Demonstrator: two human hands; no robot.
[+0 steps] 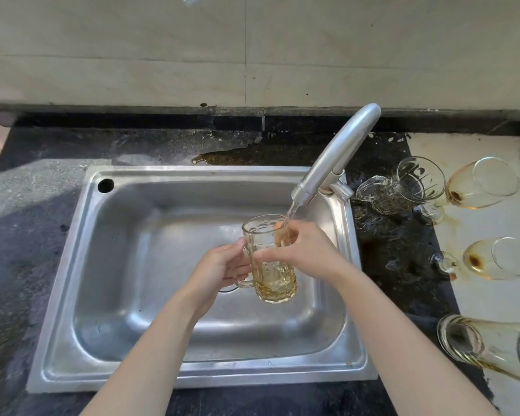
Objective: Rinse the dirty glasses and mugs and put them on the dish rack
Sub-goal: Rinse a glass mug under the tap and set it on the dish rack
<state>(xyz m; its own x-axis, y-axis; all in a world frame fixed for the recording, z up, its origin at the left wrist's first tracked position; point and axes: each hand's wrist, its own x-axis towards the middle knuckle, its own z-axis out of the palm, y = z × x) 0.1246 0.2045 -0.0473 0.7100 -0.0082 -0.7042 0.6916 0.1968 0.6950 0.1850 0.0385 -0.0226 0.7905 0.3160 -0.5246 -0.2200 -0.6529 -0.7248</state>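
Mid-rinse: the left hand (221,267) grips the clear dimpled glass mug (275,285) by its handle, the right hand (302,250) pinches the rim above; emptying likely follows.

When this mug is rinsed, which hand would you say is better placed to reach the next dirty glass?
Probably the right hand: the dirty glasses lie right of the sink, on its side, while the left hand grips the mug by its handle.
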